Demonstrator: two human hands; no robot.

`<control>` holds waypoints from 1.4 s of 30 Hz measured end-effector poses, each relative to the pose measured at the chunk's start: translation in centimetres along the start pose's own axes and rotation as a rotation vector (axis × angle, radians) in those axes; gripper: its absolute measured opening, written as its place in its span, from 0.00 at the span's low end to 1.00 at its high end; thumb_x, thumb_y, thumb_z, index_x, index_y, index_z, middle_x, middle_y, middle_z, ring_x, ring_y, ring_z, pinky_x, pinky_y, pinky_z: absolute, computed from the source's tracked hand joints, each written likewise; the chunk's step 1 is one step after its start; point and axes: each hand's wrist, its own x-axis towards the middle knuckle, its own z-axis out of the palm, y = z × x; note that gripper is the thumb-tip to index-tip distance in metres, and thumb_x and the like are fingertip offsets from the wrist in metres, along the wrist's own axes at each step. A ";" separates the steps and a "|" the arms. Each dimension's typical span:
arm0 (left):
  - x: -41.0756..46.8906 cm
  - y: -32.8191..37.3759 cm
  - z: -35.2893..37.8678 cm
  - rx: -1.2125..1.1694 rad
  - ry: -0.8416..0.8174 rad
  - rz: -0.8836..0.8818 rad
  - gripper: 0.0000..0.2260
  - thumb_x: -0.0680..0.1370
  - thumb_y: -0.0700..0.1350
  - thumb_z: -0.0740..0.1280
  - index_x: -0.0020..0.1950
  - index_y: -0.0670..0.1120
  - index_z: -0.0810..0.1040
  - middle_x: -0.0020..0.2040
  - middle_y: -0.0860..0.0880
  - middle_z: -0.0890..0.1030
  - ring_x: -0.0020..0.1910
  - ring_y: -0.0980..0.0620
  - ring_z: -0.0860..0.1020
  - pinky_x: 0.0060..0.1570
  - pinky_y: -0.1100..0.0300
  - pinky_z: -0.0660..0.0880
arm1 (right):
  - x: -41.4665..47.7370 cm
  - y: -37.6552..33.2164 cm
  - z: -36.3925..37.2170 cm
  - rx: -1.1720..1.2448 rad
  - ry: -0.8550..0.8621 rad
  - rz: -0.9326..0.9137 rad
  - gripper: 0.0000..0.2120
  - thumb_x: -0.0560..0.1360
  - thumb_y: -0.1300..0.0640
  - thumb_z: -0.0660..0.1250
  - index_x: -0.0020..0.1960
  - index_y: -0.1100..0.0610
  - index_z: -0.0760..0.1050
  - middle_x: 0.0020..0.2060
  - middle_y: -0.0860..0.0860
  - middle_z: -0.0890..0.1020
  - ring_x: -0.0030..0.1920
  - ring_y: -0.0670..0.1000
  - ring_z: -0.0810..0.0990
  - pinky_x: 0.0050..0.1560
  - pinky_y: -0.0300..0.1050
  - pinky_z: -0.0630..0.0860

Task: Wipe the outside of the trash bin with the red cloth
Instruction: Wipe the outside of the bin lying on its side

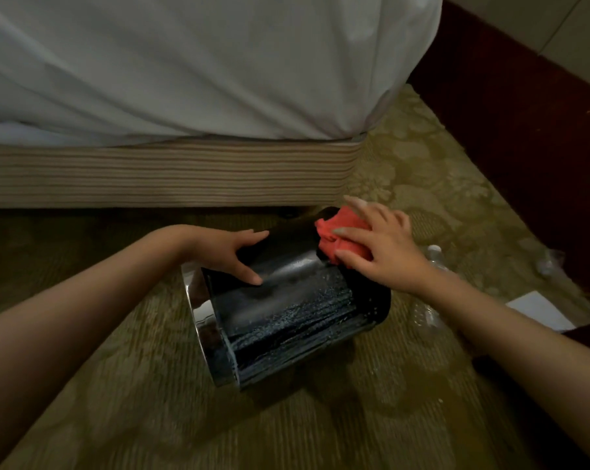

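Note:
A black trash bin (286, 317) with a shiny chrome rim lies on its side on the carpet, rim toward the lower left. Its dark wall looks wet and streaked. My left hand (234, 254) rests on the bin's upper side near the rim, fingers straight and spread. My right hand (378, 247) presses the crumpled red cloth (337, 237) against the bin's far end, fingers spread flat over it.
A bed with a white sheet (202, 62) and striped base (168, 174) fills the back. A clear plastic bottle (434, 257) lies on the patterned carpet right of the bin, beside a white paper (541, 312) and crumpled plastic (548, 262). Dark wooden furniture (541, 147) stands at the right.

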 end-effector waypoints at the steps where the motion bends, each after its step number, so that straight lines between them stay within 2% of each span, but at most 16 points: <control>1: 0.0 -0.1 0.0 0.008 -0.007 -0.008 0.43 0.70 0.58 0.70 0.75 0.61 0.43 0.77 0.55 0.44 0.76 0.50 0.49 0.72 0.53 0.49 | 0.0 0.3 -0.2 -0.032 -0.067 -0.041 0.22 0.74 0.38 0.56 0.65 0.42 0.72 0.74 0.46 0.59 0.73 0.52 0.55 0.69 0.58 0.50; 3: 0.0 0.0 -0.1 0.022 -0.018 -0.014 0.42 0.71 0.57 0.69 0.75 0.61 0.43 0.77 0.56 0.43 0.76 0.50 0.48 0.72 0.53 0.48 | -0.1 0.6 -0.3 -0.008 -0.208 -0.068 0.23 0.77 0.40 0.57 0.70 0.44 0.66 0.73 0.46 0.60 0.74 0.50 0.53 0.71 0.59 0.48; 5: 0.1 0.0 -0.2 0.028 -0.018 -0.008 0.42 0.71 0.57 0.69 0.75 0.61 0.43 0.77 0.55 0.43 0.76 0.50 0.47 0.72 0.52 0.47 | -0.7 1.2 -0.7 -0.006 -0.228 -0.120 0.23 0.77 0.45 0.61 0.71 0.46 0.66 0.71 0.48 0.66 0.73 0.51 0.58 0.71 0.58 0.51; 8: 0.3 0.1 -0.3 0.058 -0.014 -0.008 0.42 0.72 0.57 0.68 0.75 0.61 0.43 0.77 0.55 0.44 0.76 0.49 0.48 0.73 0.50 0.48 | -1.3 1.0 -1.0 -0.065 -0.084 -0.244 0.18 0.74 0.53 0.68 0.64 0.52 0.75 0.63 0.54 0.75 0.64 0.58 0.72 0.62 0.60 0.63; 11: 0.4 0.2 -0.5 0.072 -0.022 -0.014 0.42 0.71 0.57 0.69 0.75 0.61 0.43 0.77 0.55 0.44 0.76 0.49 0.48 0.74 0.49 0.49 | -0.1 -2.8 0.6 -0.031 0.036 -0.267 0.15 0.72 0.56 0.68 0.59 0.53 0.80 0.57 0.56 0.79 0.56 0.62 0.77 0.53 0.59 0.68; 15: 0.5 -0.1 -0.3 0.056 -0.002 0.009 0.42 0.71 0.57 0.69 0.75 0.60 0.43 0.77 0.54 0.45 0.76 0.52 0.48 0.74 0.53 0.48 | 0.8 -6.6 2.8 0.044 0.070 -0.358 0.16 0.71 0.59 0.69 0.58 0.52 0.80 0.56 0.56 0.79 0.53 0.61 0.77 0.49 0.57 0.69; 18: 0.5 -0.2 -0.3 0.030 -0.010 0.006 0.42 0.71 0.57 0.69 0.75 0.61 0.44 0.77 0.55 0.45 0.76 0.51 0.48 0.74 0.51 0.49 | -0.6 -3.0 1.8 0.022 0.077 -0.316 0.16 0.70 0.60 0.70 0.57 0.52 0.80 0.56 0.56 0.80 0.54 0.62 0.78 0.51 0.60 0.70; 22: 0.4 -0.2 -0.5 0.013 -0.020 -0.010 0.42 0.70 0.57 0.70 0.74 0.63 0.45 0.77 0.54 0.47 0.75 0.47 0.50 0.73 0.45 0.51 | -3.2 2.3 0.4 -0.126 0.096 -0.204 0.20 0.66 0.63 0.75 0.57 0.54 0.81 0.56 0.57 0.80 0.54 0.63 0.78 0.54 0.64 0.68; 24: 0.5 -0.1 -0.5 0.027 -0.004 -0.010 0.42 0.70 0.57 0.70 0.74 0.63 0.45 0.77 0.54 0.49 0.75 0.47 0.51 0.73 0.45 0.51 | -3.2 1.7 1.1 -0.146 0.163 -0.189 0.20 0.64 0.64 0.76 0.56 0.55 0.81 0.55 0.58 0.80 0.52 0.63 0.79 0.53 0.63 0.69; 27: 0.7 -0.2 -0.5 0.015 0.006 -0.007 0.42 0.70 0.56 0.70 0.75 0.62 0.46 0.77 0.53 0.51 0.75 0.48 0.53 0.73 0.49 0.52 | -2.0 -1.8 2.5 -0.108 0.268 -0.229 0.17 0.65 0.63 0.71 0.54 0.55 0.82 0.52 0.58 0.81 0.49 0.62 0.80 0.53 0.61 0.70; 30: 0.9 -0.2 -0.6 0.030 0.011 -0.007 0.43 0.70 0.57 0.71 0.75 0.60 0.46 0.77 0.52 0.53 0.74 0.51 0.55 0.73 0.55 0.53 | -0.3 -5.2 3.4 -0.080 0.241 -0.354 0.17 0.69 0.62 0.64 0.55 0.55 0.81 0.54 0.56 0.81 0.50 0.60 0.79 0.53 0.60 0.71; 33: 0.8 -0.4 -0.7 0.004 0.002 -0.014 0.43 0.68 0.58 0.71 0.75 0.62 0.47 0.77 0.52 0.54 0.74 0.50 0.55 0.73 0.50 0.54 | -0.1 -4.5 3.1 -0.048 0.175 -0.422 0.20 0.67 0.69 0.70 0.58 0.60 0.79 0.56 0.61 0.79 0.50 0.64 0.79 0.52 0.57 0.76; 35: 0.7 -0.6 -0.7 -0.017 -0.009 -0.018 0.43 0.68 0.58 0.71 0.74 0.63 0.47 0.77 0.52 0.54 0.74 0.48 0.55 0.73 0.47 0.54 | -1.5 -1.4 2.2 -0.067 0.170 -0.372 0.24 0.62 0.72 0.73 0.57 0.60 0.80 0.55 0.62 0.80 0.49 0.66 0.79 0.47 0.59 0.79; 37: 0.7 -0.6 -0.8 -0.024 -0.016 -0.018 0.43 0.67 0.58 0.71 0.74 0.64 0.47 0.76 0.51 0.55 0.74 0.46 0.57 0.72 0.46 0.56 | -3.5 2.1 1.2 -0.152 0.203 -0.325 0.25 0.60 0.71 0.76 0.56 0.59 0.81 0.54 0.61 0.81 0.50 0.65 0.80 0.44 0.59 0.79; 40: 0.7 -0.5 -0.9 -0.017 -0.019 -0.022 0.43 0.67 0.58 0.71 0.74 0.64 0.47 0.76 0.50 0.56 0.74 0.45 0.57 0.72 0.45 0.56 | -4.8 3.4 1.4 -0.273 0.251 -0.299 0.22 0.61 0.64 0.79 0.54 0.56 0.82 0.53 0.58 0.82 0.50 0.61 0.81 0.50 0.60 0.73; 42: 0.7 -0.6 -1.0 -0.036 -0.015 -0.020 0.43 0.68 0.58 0.71 0.74 0.64 0.48 0.76 0.50 0.56 0.74 0.45 0.58 0.72 0.45 0.57 | -4.1 2.4 2.0 -0.261 0.306 -0.298 0.20 0.61 0.63 0.79 0.53 0.57 0.83 0.51 0.58 0.82 0.49 0.60 0.81 0.52 0.61 0.71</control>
